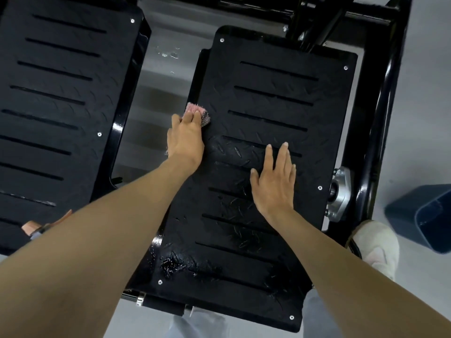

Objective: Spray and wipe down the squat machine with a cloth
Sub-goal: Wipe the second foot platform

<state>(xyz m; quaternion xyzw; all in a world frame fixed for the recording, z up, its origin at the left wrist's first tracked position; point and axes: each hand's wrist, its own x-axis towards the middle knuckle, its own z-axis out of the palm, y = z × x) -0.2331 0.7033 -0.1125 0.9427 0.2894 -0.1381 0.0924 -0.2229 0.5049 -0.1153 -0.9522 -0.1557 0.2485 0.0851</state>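
Observation:
The squat machine's right black foot plate (275, 98) fills the middle of the view, slotted and tread-patterned, with wet streaks near its lower left corner. My left hand (185, 140) presses a pink cloth (196, 112) against the plate's left edge, fingers curled over it. My right hand (273, 181) lies flat on the plate's middle with its fingers straight. A second foot plate (56, 93) lies to the left. No spray bottle is in view.
The black steel frame (388, 98) runs along the right side, with a silver bearing bracket (340, 193) on it. A blue bin (422, 215) stands on the grey floor at right. My white shoe (375, 245) is beside the plate. Droplets lie on the floor between the plates.

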